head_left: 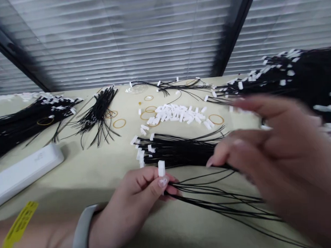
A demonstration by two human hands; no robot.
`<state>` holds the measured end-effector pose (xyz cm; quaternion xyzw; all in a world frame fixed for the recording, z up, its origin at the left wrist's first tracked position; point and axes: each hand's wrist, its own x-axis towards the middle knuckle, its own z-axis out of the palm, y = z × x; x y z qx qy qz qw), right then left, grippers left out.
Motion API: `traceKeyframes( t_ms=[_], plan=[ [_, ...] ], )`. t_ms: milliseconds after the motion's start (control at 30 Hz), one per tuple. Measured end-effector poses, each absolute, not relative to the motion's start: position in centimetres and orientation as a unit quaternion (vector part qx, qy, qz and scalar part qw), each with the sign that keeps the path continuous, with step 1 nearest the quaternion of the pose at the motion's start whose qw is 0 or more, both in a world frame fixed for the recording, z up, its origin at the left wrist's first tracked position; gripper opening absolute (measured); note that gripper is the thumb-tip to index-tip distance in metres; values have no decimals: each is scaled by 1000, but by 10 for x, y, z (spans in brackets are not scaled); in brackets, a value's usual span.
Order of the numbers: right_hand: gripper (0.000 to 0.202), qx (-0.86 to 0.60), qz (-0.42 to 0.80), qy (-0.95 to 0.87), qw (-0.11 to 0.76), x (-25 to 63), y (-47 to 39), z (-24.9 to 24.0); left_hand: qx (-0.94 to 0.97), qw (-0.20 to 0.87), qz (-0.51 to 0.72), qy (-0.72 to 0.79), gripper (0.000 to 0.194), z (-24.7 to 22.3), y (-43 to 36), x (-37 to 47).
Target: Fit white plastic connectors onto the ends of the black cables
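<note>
Left hand [135, 197]: pinched on white connector [161, 168], black wires [211, 200] trailing.
Right hand [272, 160]: blurred, fingers spread, over wire bundle [180, 150].

On your pale green tabletop [88, 170] you have a heap of small white plastic connectors [178, 114], tan rubber bands [119, 123] and a flat white plastic case [23, 170] lying left

On the table [83, 177], loose connectors [178, 114] lie behind the wire bundle [182, 150] before me, a flat case [23, 170] at far left.
</note>
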<state>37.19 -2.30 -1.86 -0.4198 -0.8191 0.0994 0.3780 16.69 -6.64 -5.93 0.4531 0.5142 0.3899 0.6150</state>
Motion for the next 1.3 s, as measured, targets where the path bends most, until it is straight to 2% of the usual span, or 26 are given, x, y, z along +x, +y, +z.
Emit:
traceKeyframes(
  t_ms=[67,167,400,667,900,1300],
  plan=[
    [6,-407,147,-834,342,360,-30,-27,447,630,395,498,22,-60,-67,166],
    [18,-403,188,-851,279,352,-32,-34,433,644,399,488,23,-60,-68,165],
    [22,-381,189,-876,225,349,-30,-34,447,647,388,480,21,-62,-68,164],
    [21,-362,163,-892,217,347,-30,-37,468,629,372,496,26,-59,-68,164],
    [17,-346,61,-896,271,350,-30,-41,459,642,370,491,19,-57,-67,166],
    [17,-318,120,-906,251,354,-32,-33,468,644,372,477,17,-58,-69,164]
  ],
)
